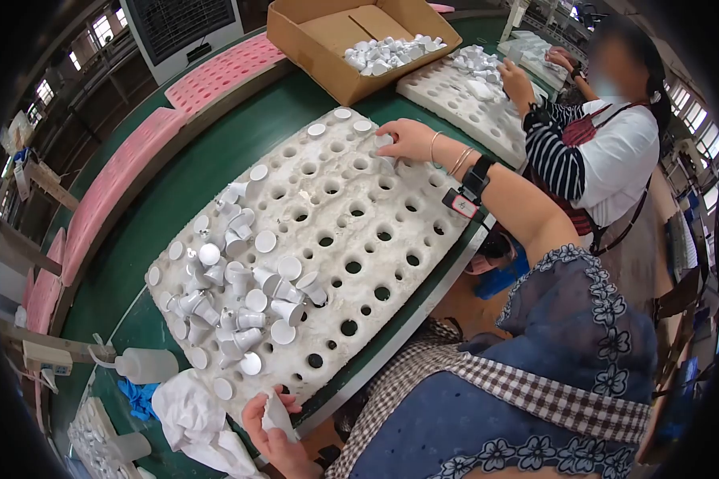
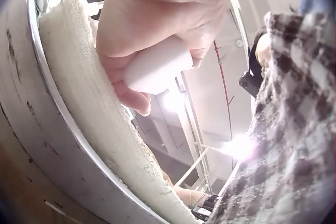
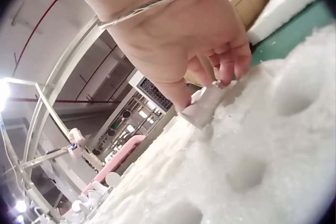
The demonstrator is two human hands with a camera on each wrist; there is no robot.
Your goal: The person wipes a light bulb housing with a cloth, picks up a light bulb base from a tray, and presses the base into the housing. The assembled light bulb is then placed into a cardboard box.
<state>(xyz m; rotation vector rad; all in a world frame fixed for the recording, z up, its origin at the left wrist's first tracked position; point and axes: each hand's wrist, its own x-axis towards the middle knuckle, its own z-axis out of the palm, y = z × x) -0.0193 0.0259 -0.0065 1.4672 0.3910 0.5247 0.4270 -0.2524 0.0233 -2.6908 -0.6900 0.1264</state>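
Note:
Thumb and fingers of my right hand (image 1: 414, 140) pinch a small white cup-shaped piece (image 3: 202, 109) at the far end of the white foam board (image 1: 411, 231). Its narrow body meets the board surface among round holes. At the near corner, my left hand (image 1: 273, 437) curls round another white piece (image 2: 159, 65), smooth and rounded, partly covered by the fingers. A loose heap of white cup-shaped pieces (image 1: 240, 279) lies on the board's left half. Several flat white discs (image 1: 258, 172) show along the far and left edges, seated in the board.
A cardboard box (image 1: 311, 48) of similar pieces stands beyond the board. At the right, another person (image 1: 615, 152) works over a second foam board (image 1: 455, 104). A plastic bottle (image 1: 148, 365), blue glove (image 1: 136, 399) and white cloth (image 1: 196, 423) lie at the left. Pink foam boards (image 1: 120, 184) line the back.

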